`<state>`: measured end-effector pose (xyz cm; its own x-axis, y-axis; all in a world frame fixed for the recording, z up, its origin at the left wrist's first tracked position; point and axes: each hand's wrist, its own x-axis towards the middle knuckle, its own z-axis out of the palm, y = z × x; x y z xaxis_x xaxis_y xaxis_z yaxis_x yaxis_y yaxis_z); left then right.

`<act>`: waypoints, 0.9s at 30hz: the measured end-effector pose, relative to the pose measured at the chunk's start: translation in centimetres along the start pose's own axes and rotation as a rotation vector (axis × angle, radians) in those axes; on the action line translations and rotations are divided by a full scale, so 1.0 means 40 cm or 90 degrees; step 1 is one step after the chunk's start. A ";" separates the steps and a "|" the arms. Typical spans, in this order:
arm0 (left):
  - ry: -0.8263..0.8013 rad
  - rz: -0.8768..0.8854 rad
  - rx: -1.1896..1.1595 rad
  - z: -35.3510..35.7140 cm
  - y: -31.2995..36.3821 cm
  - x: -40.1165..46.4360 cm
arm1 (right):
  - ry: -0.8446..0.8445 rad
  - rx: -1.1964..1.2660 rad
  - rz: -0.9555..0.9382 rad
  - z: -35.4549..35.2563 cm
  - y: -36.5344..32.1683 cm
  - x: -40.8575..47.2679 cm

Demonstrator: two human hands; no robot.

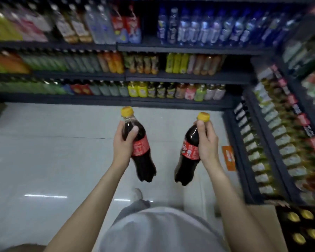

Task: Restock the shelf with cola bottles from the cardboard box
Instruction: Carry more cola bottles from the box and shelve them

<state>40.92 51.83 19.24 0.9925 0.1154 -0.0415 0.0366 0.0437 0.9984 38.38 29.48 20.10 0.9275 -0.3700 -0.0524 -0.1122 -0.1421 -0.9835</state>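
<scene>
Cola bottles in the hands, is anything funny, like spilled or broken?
Nothing spilled or broken. The left hand holds one cola bottle and the right hand holds another, both capped and tilted. An orange tag lies on the floor by the right shelf, possibly fallen.

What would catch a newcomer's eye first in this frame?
Two cola bottles with yellow caps held over the pale floor mid-frame: the left hand grips one bottle, the right hand the other bottle. Behind and to the right run dark shelves crowded with colourful drinks, and yellow caps fill the cardboard box at bottom right.
</scene>
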 end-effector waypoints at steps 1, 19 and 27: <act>0.011 0.000 0.001 -0.060 0.013 0.042 | -0.013 0.013 -0.001 0.077 -0.017 0.026; 0.173 0.177 0.278 -0.767 0.329 0.927 | -0.289 0.068 -0.252 1.158 -0.412 0.687; 0.150 0.243 0.289 -0.941 0.490 1.421 | -0.243 0.095 -0.407 1.552 -0.694 1.034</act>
<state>93.65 96.59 34.99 0.8952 0.2572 0.3640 -0.2168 -0.4624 0.8598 102.01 75.13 34.47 0.8576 0.0906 0.5063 0.5132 -0.0864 -0.8539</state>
